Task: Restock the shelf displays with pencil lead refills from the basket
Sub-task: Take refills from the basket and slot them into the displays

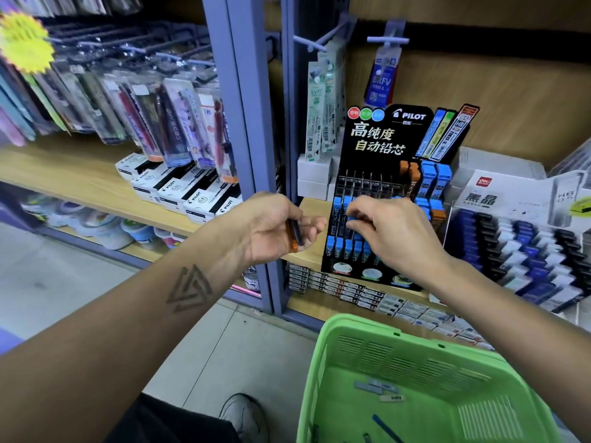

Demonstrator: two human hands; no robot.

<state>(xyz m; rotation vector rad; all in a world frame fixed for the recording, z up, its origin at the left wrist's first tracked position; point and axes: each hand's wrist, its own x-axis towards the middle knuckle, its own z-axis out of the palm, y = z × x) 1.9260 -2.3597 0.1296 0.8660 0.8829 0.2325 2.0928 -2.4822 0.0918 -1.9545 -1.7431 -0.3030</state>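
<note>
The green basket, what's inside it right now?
The green basket holds only a few loose refill packs on its floor, plus a thin blue strip. Its near end runs out of frame, so anything there is unseen.

Left hand [271, 228] grips orange-capped refill [293, 233]; right hand [388, 231] seemingly pinches blue-capped refill [351, 218].

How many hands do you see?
2: the left hand holds an orange-capped refill; the right hand pinches a blue-capped refill at the Pilot display.
</note>
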